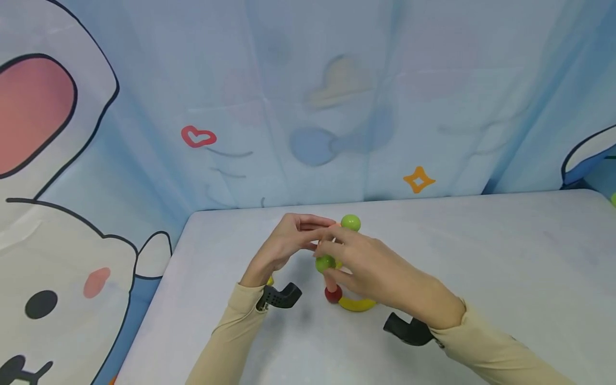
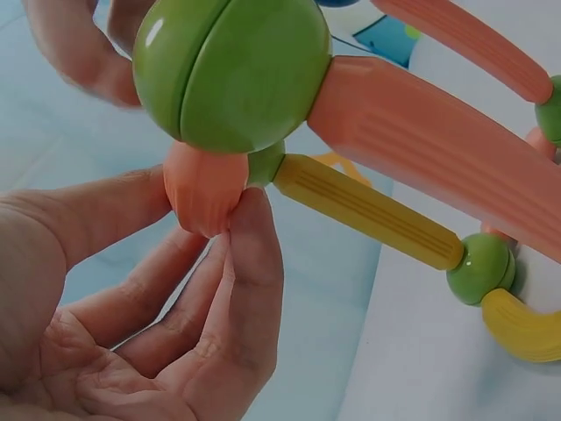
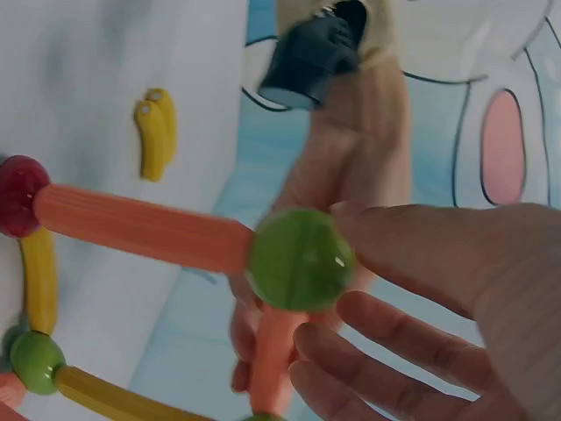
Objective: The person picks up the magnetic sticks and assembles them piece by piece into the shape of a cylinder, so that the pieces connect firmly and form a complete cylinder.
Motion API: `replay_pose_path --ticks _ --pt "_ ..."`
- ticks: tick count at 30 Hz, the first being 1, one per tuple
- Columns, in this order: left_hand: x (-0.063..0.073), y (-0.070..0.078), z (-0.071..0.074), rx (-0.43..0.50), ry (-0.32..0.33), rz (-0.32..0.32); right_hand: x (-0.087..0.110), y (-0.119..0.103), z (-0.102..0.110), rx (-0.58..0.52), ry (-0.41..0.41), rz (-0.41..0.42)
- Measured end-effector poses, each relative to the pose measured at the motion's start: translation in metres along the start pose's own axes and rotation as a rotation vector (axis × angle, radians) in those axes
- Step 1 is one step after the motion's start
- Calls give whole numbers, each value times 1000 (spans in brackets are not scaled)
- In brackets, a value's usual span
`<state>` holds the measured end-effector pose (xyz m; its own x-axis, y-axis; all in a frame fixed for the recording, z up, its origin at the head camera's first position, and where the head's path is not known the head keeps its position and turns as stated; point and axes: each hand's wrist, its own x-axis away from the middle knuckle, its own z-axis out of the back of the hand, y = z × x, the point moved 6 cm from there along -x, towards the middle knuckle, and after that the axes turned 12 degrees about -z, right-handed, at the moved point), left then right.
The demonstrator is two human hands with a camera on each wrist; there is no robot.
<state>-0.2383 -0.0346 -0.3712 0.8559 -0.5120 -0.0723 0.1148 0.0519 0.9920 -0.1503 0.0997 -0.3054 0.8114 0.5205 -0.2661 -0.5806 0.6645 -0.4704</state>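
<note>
A frame of toy building rods and balls stands on the table, between the two hands. My left hand pinches a short orange rod between thumb and fingertips. This rod joins the underside of a large green ball in the left wrist view. From the other side, my right hand holds that green ball with thumb and fingertips at its edge. A longer orange rod runs from it to a red ball at the base. Another green ball tops the far side.
A curved yellow rod lies at the frame's base on the white table. Loose yellow curved pieces lie apart near the left forearm. A printed blue curtain hangs behind the table. Black wrist cameras stick out below the hands.
</note>
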Motion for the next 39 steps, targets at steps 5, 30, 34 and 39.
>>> replay_pose_path --ticks 5,30,34,39 --pt "0 -2 -1 -11 -1 -10 3 13 32 -112 135 -14" --pt "70 -72 -48 -321 -10 -10 32 170 -66 -483 -211 -400" --pt "67 -72 -54 -413 77 -42 27 164 -72 -446 -212 -413" --pt "64 -74 -54 -508 127 -41 25 161 -74 -419 -207 -444"
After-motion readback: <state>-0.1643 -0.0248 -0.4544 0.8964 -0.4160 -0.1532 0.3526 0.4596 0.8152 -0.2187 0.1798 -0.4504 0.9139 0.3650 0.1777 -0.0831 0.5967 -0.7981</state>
